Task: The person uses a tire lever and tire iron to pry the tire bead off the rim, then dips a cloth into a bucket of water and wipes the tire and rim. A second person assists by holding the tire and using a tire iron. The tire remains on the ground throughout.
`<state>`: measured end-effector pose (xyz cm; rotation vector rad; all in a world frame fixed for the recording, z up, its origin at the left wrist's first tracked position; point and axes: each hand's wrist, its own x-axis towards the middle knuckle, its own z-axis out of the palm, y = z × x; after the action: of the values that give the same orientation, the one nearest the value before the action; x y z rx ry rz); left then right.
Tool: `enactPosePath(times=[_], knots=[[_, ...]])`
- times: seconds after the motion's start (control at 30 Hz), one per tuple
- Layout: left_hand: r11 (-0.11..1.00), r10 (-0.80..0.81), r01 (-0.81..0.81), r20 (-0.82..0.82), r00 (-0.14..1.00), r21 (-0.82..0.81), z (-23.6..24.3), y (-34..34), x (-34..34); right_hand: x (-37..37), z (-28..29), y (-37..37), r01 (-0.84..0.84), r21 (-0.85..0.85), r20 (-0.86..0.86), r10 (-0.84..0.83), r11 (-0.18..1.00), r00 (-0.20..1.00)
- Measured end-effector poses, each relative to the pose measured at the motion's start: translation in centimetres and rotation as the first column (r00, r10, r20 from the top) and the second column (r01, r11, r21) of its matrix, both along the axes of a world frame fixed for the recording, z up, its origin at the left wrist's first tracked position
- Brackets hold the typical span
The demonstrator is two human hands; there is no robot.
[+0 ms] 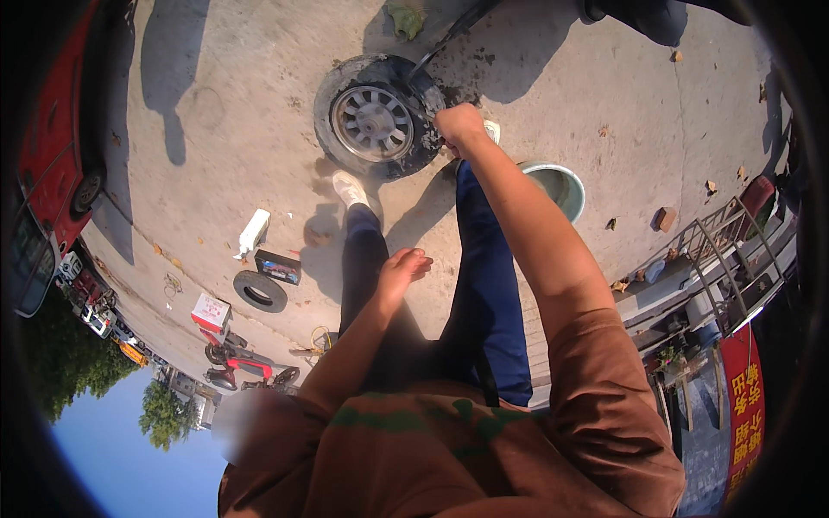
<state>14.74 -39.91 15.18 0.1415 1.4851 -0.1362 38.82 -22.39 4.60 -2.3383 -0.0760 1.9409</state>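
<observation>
A tyre on a silver spoked wheel rim lies flat on the ground ahead of my feet. Dark wet smears mark its right side. My right hand is closed at the tyre's right edge, apparently round the end of a thin dark bar that reaches toward the rim; the fist hides most of it. Another long dark bar slants down from the top and meets the tyre's upper right. Empty, with fingers stretched out, my left hand hovers by my left thigh, apart from the tyre.
A pale bucket stands right of my right leg. To the left are a white bottle, a dark box, a small loose tyre, a white-and-red carton and a red car. Someone's dark shoe shows top right.
</observation>
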Motion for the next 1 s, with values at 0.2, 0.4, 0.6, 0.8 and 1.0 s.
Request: enactPosePath(times=[0.2,0.4,0.6,0.8,1.0], knots=[[0.999,-0.021,0.023,-0.061,0.998,0.027,0.9,2.6,-1.7,-4.5,0.8,-1.9,-0.103,0.077,0.148,0.091,0.992,0.985],[0.998,0.024,-0.021,-0.055,0.998,0.054,2.3,4.0,-3.0,-10.1,2.5,-2.0,-0.077,0.100,0.198,0.056,0.992,0.979],[0.995,0.051,-0.050,-0.012,0.999,0.090,2.8,4.6,-3.9,-11.7,2.4,-1.7,0.055,0.049,0.165,-0.063,0.997,0.984],[0.993,0.086,-0.082,-0.046,0.995,0.084,3.5,4.8,-5.4,-14.6,1.4,-2.1,0.018,0.100,0.262,-0.044,0.995,0.964],[0.993,0.053,-0.046,-0.059,0.997,0.112,4.1,4.0,-7.5,-7.8,1.5,-1.4,0.560,-0.121,-0.080,-0.570,0.820,0.817]])
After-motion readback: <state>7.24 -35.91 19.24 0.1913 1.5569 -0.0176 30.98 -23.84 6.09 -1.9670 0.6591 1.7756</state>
